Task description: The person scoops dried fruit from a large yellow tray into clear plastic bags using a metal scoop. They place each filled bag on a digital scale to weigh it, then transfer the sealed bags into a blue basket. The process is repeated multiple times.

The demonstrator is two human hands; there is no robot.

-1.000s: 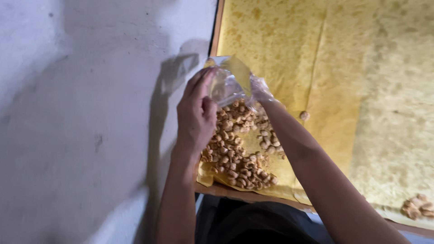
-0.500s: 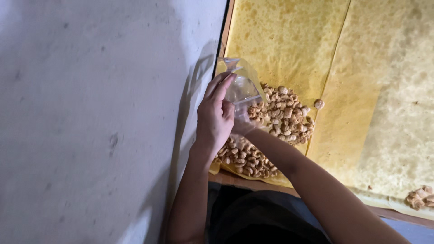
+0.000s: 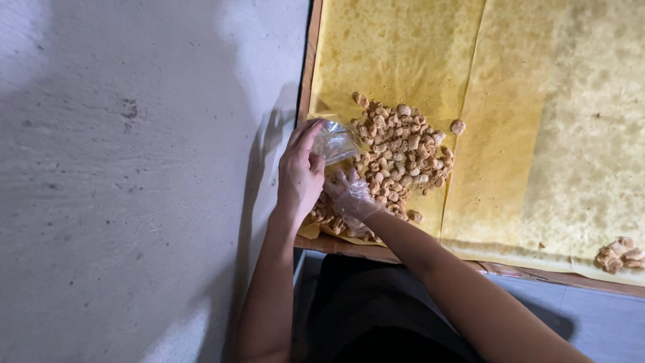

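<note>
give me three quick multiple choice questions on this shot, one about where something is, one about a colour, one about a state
1. Where does the small separate clump of snack pieces lie?
A. lower right of the paper
B. on the grey wall
C. inside the bag

2. What colour is the paper under the main snack pile?
A. blue
B. yellow
C. white

3. What does the left hand do?
A. hangs free
B. lies flat on the paper
C. holds a clear plastic bag

Answers: 1 A, it sits alone near the lower right edge. 2 B, the sheets are stained yellow. 3 C, its fingers grip the bag while the gloved right hand scoops.

floor: grey concrete (image 3: 121, 181), mottled | table (image 3: 306, 81): wooden edge | light: dim, shadowed
</note>
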